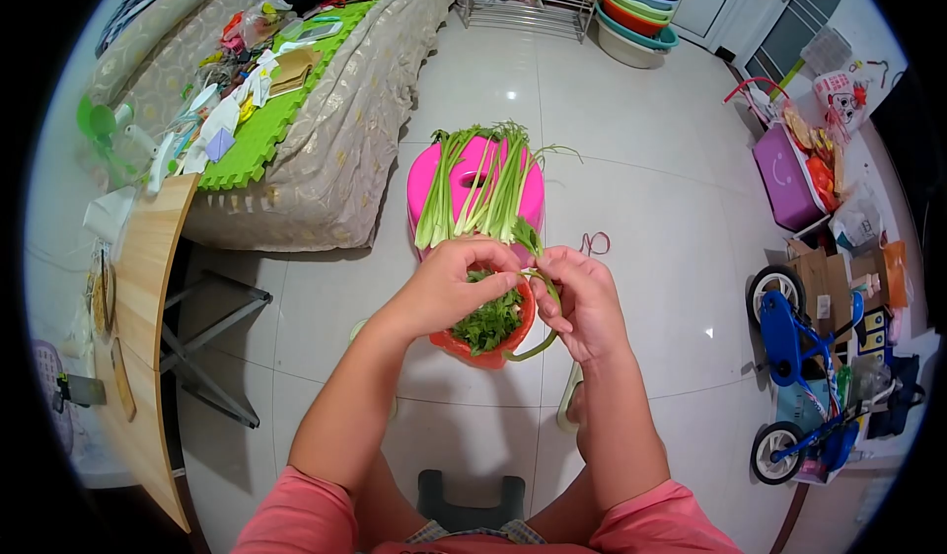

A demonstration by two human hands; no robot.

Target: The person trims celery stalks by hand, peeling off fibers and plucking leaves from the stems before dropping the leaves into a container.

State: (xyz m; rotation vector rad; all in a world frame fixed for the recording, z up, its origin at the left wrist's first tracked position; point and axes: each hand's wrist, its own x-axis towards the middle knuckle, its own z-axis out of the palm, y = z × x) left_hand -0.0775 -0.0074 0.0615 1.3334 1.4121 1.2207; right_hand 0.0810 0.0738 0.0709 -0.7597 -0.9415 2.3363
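Observation:
My right hand (589, 302) is closed on a thin green celery stalk (536, 349), whose lower end curves down beside the red bin. My left hand (462, 283) meets it over the bin, thumb and fingers pinched on the same stalk near its leafy end (528, 237). Below the hands, the red bag-lined bin (526, 329) holds torn green leaves (487, 323). Just beyond stands a pink plastic stool (422, 194), with several long celery stalks (483, 199) laid across its top. My fingers partly hide the pinched section.
A red tie loop (595, 243) lies on the tiled floor right of the stool. At left are a cloth-covered bed (326, 159) and a wooden folding table (148, 288). A blue child's bike (781, 342) and a purple bin (785, 177) stand at right; stacked basins (631, 51) sit at the back.

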